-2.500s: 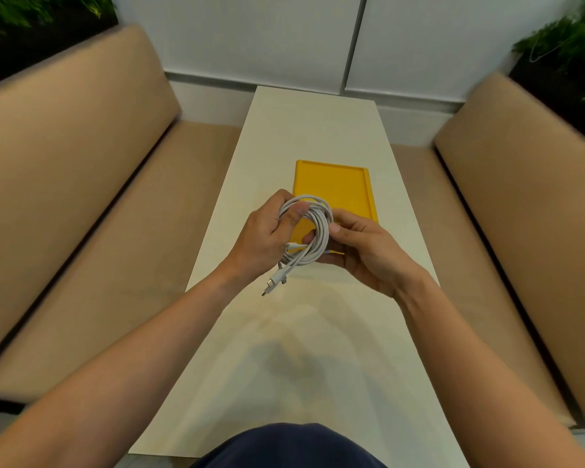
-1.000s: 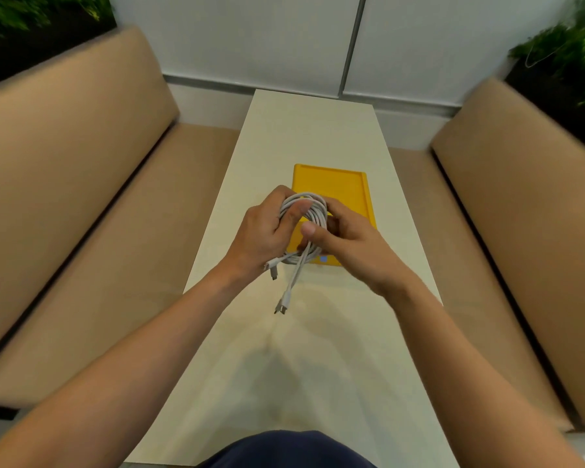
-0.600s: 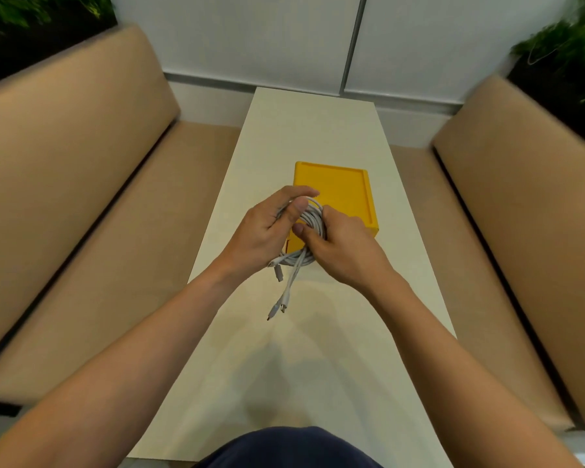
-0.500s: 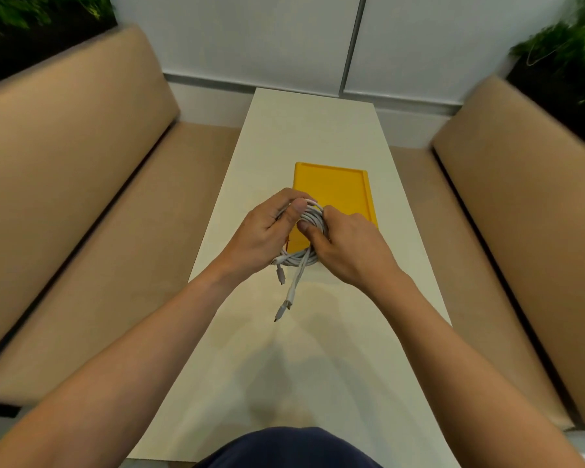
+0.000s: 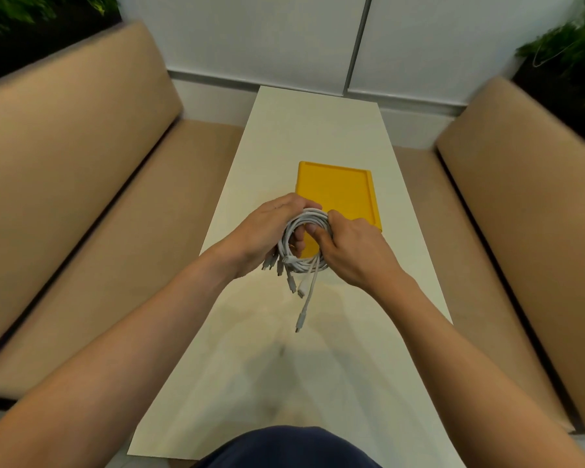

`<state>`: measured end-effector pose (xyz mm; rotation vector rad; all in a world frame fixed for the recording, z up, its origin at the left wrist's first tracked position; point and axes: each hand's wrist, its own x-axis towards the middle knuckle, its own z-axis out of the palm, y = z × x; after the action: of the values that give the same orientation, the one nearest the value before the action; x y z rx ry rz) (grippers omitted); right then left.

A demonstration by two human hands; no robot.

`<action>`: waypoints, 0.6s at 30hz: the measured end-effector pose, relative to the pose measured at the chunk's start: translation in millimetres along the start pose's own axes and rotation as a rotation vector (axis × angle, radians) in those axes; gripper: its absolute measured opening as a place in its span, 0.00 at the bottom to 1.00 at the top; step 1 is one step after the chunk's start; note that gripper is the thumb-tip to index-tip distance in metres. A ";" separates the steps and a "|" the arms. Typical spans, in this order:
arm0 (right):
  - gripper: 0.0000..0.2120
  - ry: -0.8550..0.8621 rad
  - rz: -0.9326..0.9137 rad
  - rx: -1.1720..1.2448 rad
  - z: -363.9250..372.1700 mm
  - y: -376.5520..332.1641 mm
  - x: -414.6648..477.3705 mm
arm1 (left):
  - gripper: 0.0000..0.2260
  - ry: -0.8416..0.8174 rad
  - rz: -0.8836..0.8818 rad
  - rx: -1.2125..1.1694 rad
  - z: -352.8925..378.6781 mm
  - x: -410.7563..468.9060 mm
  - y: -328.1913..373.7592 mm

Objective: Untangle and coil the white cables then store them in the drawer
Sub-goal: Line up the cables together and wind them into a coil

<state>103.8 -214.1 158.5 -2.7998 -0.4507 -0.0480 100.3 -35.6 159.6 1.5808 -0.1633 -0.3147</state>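
Two grips | left hand (image 5: 264, 231) — right hand (image 5: 355, 251) | both curled round coiled white cables (image 5: 303, 263) between them

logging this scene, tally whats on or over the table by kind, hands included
hands: 2 (left hand, right hand, both gripping the coil)
white cable coil: 1
yellow box: 1
total: 4

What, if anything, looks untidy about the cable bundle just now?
Several connector ends hang loose below the coiled white cables, one dangling lower than the rest. The left hand and right hand grip the coil. Nothing else.
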 end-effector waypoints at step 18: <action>0.20 0.014 0.060 0.229 5.8 13.2 -1.6 | 0.08 -0.017 0.180 0.735 -5.5 10.9 -11.6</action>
<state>106.3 -224.8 149.0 -2.5839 -0.3455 -0.0026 111.3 -33.2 147.1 2.2692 -0.4707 -0.1265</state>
